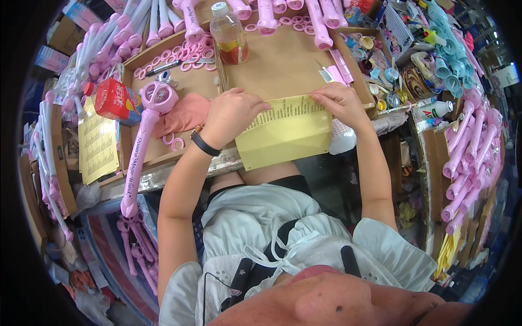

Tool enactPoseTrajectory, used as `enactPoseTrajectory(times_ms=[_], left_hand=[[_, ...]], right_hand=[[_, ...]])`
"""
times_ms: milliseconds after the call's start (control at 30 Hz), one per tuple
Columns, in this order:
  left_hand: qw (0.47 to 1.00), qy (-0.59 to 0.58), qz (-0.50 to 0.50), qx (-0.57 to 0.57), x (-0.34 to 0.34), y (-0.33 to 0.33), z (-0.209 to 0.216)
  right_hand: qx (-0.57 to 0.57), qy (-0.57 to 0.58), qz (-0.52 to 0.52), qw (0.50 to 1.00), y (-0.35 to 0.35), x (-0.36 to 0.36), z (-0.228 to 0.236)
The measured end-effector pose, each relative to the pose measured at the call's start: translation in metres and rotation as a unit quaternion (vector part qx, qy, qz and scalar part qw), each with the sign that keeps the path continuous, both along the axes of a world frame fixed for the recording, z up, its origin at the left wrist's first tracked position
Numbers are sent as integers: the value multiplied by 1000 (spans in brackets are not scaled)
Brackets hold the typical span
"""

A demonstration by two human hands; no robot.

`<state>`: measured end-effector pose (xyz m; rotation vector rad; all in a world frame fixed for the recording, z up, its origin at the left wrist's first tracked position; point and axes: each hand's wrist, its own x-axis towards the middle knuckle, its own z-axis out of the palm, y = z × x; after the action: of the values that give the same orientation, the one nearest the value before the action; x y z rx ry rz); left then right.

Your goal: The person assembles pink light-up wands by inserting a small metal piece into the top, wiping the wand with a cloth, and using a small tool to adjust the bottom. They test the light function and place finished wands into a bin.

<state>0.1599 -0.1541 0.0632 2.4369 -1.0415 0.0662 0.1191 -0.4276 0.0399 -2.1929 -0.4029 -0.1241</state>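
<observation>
A yellow sheet (285, 138) spans the space between my hands above my lap. Rows of small dark print run along its far part, and the nearer part is plain yellow. My left hand (235, 111) is closed on its far left edge. At the far right corner, my right hand (337, 103) pinches it between thumb and fingers. To the left of my left forearm lies a pink toy wand (142, 146) with a round head, across the tray's front edge. A salmon-coloured cloth (187, 114) is spread beside my left wrist.
A cardboard tray (283, 68) bears a bottle of orange-red liquid (231, 41) and pink rings (190, 51). A red packet (114, 100) and printed yellow sheets (98, 144) are at left. Pink wand parts (467, 157) are stacked right, below turquoise pieces (448, 54). Small pots (392, 99) stand nearer.
</observation>
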Motion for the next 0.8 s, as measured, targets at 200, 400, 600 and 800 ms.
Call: enactPoseTrajectory(times_ms=[200, 400, 600, 800], left_hand=[[990, 133, -11, -47, 16, 4, 4], [988, 144, 18, -43, 36, 21, -12], [994, 47, 63, 76, 51, 12, -35], [989, -125, -32, 72, 22, -17, -41]], right_hand=[[203, 183, -10, 962, -9, 6, -1], [100, 112, -47, 988, -9, 21, -10], [-91, 51, -50, 993, -3, 62, -16], [-114, 102, -86, 984, 0, 90, -35]])
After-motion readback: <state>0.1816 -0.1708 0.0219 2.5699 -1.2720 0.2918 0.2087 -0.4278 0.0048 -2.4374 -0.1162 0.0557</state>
